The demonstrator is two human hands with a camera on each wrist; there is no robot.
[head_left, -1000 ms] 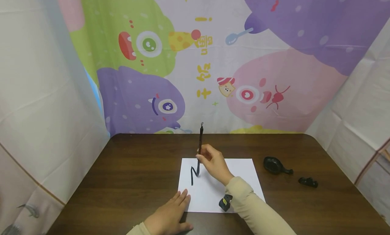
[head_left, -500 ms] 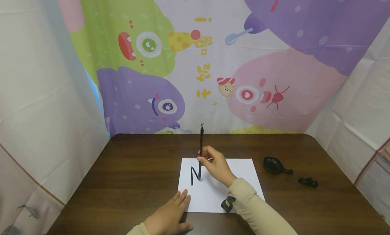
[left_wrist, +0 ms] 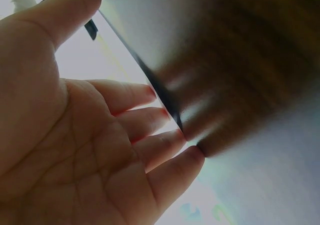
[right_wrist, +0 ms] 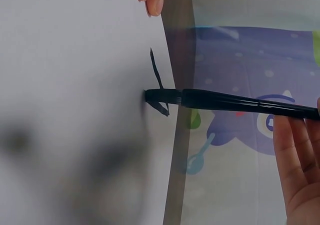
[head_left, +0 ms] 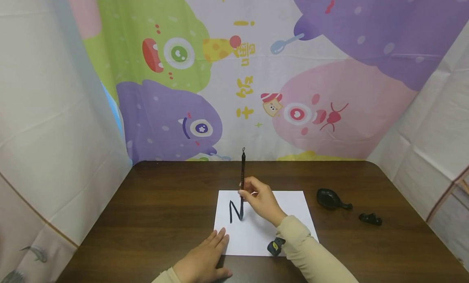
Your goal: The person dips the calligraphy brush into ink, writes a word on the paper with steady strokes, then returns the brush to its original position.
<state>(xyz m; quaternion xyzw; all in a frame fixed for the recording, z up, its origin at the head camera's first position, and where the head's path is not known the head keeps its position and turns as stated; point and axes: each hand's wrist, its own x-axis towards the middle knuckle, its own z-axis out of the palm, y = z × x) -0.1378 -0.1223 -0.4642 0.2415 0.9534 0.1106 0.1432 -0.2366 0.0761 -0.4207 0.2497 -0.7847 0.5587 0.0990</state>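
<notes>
My right hand (head_left: pixel 263 199) pinches a dark writing brush (head_left: pixel 243 169) and holds it nearly upright, its tip touching a white sheet of paper (head_left: pixel 289 203). In the right wrist view the brush (right_wrist: pixel 220 99) has a black bristle tip (right_wrist: pixel 162 95) on the paper, at the lower end of a slanting black stroke. That stroke joins an upright one (head_left: pixel 231 212) at the top. My left hand (head_left: pixel 204 254) lies with fingers spread, its fingertips over the paper's lower left edge. The palm side of the left hand (left_wrist: pixel 90 140) fills much of the left wrist view.
On the dark wooden table (head_left: pixel 157 209), a black round dish with a handle (head_left: pixel 328 199) lies right of the paper. Beside it is a small black brush rest-like piece (head_left: pixel 370 219). A cartoon-printed curtain (head_left: pixel 245 132) hangs behind the table. A black wrist camera (head_left: pixel 275 247) sits under the right sleeve.
My right hand has moved the brush slightly down and to the right, lengthening the slanting black stroke. My left hand has stayed in place.
</notes>
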